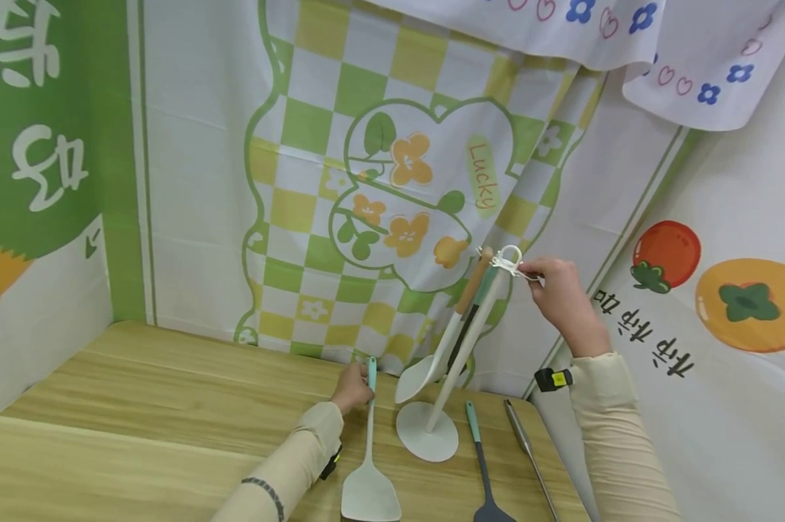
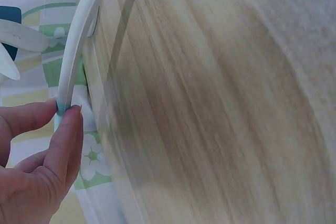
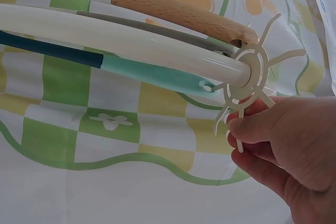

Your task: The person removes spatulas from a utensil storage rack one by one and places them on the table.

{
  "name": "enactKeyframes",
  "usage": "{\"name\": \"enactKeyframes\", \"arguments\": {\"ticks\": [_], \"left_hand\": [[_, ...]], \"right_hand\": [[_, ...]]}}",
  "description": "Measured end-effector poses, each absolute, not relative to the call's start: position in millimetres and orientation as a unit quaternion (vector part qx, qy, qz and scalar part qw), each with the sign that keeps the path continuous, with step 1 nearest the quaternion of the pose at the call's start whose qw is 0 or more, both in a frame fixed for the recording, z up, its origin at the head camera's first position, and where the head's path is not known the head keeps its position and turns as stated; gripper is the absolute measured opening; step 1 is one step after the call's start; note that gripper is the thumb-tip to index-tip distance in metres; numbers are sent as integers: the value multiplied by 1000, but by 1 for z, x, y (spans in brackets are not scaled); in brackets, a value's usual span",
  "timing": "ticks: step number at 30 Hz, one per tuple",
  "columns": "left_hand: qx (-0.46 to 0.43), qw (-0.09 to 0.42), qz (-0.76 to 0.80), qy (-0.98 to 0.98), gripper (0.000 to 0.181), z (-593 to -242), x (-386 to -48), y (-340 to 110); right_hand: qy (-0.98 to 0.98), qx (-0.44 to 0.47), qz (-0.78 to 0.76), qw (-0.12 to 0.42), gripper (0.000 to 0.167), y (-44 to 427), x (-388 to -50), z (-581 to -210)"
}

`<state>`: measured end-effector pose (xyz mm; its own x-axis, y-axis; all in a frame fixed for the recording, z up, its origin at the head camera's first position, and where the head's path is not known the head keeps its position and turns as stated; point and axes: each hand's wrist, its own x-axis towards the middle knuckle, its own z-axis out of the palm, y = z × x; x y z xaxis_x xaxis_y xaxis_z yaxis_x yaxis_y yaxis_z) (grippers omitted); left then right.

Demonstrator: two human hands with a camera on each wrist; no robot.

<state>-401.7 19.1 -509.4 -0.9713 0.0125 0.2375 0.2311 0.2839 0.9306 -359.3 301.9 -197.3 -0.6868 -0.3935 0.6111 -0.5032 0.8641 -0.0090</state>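
A white stand (image 1: pixel 428 433) with a round base and a pole carries a hook ring (image 3: pixel 245 80) at its top. My right hand (image 1: pixel 562 297) pinches one of the ring's hooks between thumb and fingers. From other hooks hang a wooden-handled utensil (image 3: pixel 178 17) and one with a teal handle (image 3: pixel 152 76). My left hand (image 1: pixel 353 389) pinches the teal-and-white handle of a pale spatula (image 1: pixel 370 489), left of the stand; in the left wrist view thumb and fingertips (image 2: pixel 71 114) meet where teal joins white.
Right of the stand lie a dark spatula with a teal handle (image 1: pixel 482 464) and a metal-handled utensil (image 1: pixel 525 446) on the wooden table (image 1: pixel 170 406). A checked cloth (image 1: pixel 307 217) hangs behind, and a printed white sheet (image 1: pixel 705 435) is at the right.
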Motion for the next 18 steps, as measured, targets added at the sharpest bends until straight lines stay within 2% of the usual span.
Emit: {"name": "enactKeyframes", "arguments": {"ticks": [8,14,18], "left_hand": [[-71,93,-571,-812,23,-507,-402,20],[-68,99,-558,-821,14,-510,-404,21],[-67,97,-551,-826,18,-512,-404,21]], "right_hand": [[-913,242,94,314,24,301,-360,-198],[-910,245,91,320,23,301,-362,-199],[-909,245,91,324,24,302,-363,-199]]}}
